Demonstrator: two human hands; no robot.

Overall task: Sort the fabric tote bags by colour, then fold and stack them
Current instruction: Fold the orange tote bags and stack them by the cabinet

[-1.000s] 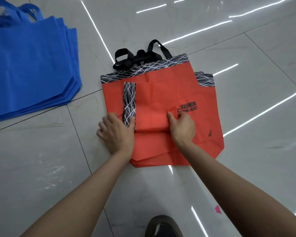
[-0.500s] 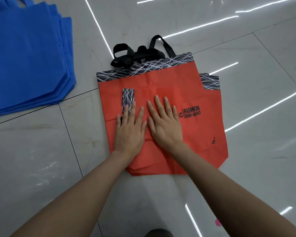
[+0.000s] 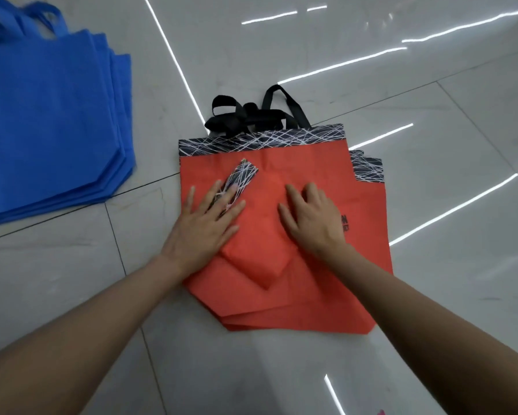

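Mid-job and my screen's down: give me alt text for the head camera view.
The left hand and right hand press a small folded red tote bag flat on a stack of red tote bags with black patterned trim, on a pale tiled floor. A stack of blue tote bags lies at the upper left.

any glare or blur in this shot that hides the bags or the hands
Head view: white light streaks glare off the glossy floor but cross none of the orange bags; the blue bags at the left edge look soft, their handles smeared; left hand and right hand read clearly.
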